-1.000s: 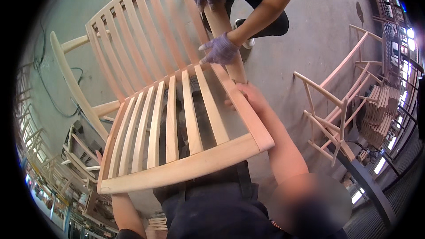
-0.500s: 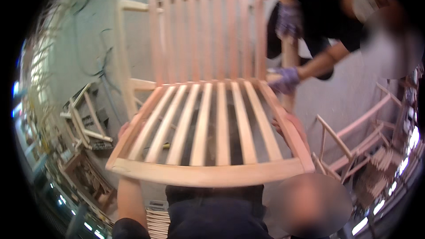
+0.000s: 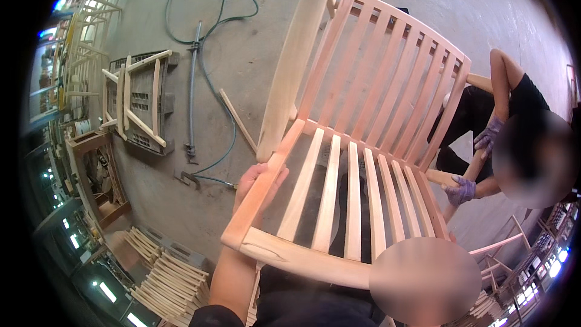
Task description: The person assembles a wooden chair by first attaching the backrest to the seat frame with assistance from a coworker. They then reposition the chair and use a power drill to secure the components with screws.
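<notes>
A wooden chair (image 3: 353,206) with a slatted seat and a pinkish slatted back hangs tilted in front of me. My left hand (image 3: 260,184) is closed round its left seat rail, near the front. Only a sliver of my right hand (image 3: 452,237) shows, at the right seat rail; a blurred patch and the chair cover the rest. Along the chair's left side runs a pale side piece (image 3: 296,66). At the right side, a co-worker's two gloved hands (image 3: 460,191) grip a wooden part beside the chair.
On the floor at left lie a wooden frame on a dark pallet (image 3: 139,109), a long metal clamp (image 3: 193,91), a green hose (image 3: 227,20) and a loose stick (image 3: 238,121). Stacked wooden slats (image 3: 172,284) are at lower left. More chair frames (image 3: 505,248) stand at right.
My view has swung left, so the chair now appears farther right and slanted. My left hand still grips its left rail. The right hand has become mostly hidden.
</notes>
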The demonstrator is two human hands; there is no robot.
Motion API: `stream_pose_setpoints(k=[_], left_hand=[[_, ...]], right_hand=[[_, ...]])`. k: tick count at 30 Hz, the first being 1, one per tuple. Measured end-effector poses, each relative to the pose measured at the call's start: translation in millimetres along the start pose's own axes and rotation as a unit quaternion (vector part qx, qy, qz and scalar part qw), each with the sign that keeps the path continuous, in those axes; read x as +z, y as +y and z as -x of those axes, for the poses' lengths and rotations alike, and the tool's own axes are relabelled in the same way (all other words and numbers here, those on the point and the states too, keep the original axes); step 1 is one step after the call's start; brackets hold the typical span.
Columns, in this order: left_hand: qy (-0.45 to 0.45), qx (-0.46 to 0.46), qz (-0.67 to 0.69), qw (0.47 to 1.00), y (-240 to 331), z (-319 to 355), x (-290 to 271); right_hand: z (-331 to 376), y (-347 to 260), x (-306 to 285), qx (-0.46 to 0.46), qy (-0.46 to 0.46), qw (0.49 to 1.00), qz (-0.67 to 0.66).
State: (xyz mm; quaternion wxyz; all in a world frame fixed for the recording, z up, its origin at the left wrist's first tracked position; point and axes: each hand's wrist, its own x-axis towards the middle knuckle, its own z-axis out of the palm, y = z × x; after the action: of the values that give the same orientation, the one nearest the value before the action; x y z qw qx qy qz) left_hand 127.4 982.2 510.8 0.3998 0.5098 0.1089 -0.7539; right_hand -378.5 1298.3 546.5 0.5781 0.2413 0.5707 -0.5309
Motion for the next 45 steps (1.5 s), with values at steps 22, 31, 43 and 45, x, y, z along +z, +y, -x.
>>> stream_pose_setpoints(k=[22,31,43,45], left_hand=[[-0.016,-0.057,-0.088,0.994,-19,56,66],[-0.021,0.098,-0.340,0.935,-46,58,-35],[-0.174,0.010,-0.801,0.573,-162,66,-38],[-0.229,-0.032,-0.833,0.503,-171,65,-35]], right_hand=[[3,75,-50,-0.121,-0.065,0.962,-0.234],[17,187,-111,-0.035,0.090,0.990,-0.100],[122,434,-202,0.063,0.260,0.962,-0.055],[138,472,-176,0.063,0.283,0.951,-0.107]])
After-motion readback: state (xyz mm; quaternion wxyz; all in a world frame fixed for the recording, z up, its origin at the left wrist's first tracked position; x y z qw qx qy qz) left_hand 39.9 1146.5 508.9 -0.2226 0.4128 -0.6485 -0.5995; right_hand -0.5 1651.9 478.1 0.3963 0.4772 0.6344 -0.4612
